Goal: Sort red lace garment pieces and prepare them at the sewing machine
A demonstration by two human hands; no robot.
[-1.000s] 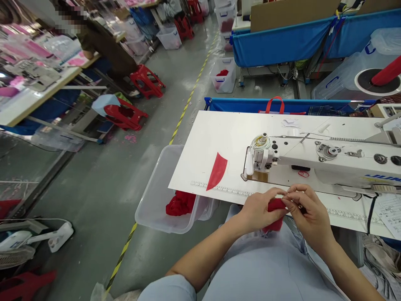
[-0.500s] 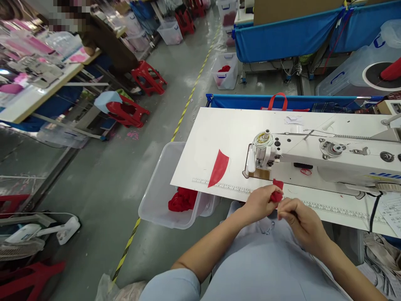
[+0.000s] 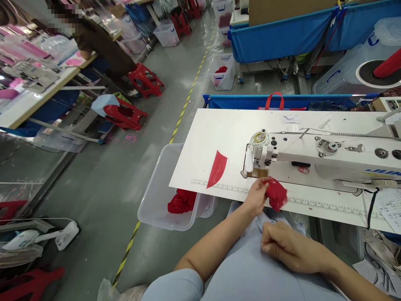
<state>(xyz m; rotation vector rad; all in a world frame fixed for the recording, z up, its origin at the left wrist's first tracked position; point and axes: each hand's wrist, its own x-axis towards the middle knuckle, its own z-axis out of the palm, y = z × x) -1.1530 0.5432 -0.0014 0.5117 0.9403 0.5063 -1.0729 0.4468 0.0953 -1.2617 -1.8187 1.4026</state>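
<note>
Between the thumb and fingers of my left hand [image 3: 258, 195] is a piece of red fabric [image 3: 277, 195], held over the front edge of the white sewing table [image 3: 188, 146]. My right hand [image 3: 285, 244] is curled closed in front of my body, apart from the fabric; whatever its fingers may hold is hidden. Just behind the held fabric stands the sewing machine [image 3: 300, 148], its needle area close to my left hand. A flat, curved red fabric piece [image 3: 217, 169] lies to the left, across the printed ruler line.
Under the table's left end, a clear plastic bin [image 3: 153, 196] holds red fabric [image 3: 182, 200]. A blue cloth trough [image 3: 219, 101] runs along the table's back. Red stools [image 3: 145, 79] and a person in dark clothes [image 3: 100, 44] are across the aisle at left.
The red fabric has opened out from a small bunch in my left hand. My right hand has pulled back from it, down toward my body.
</note>
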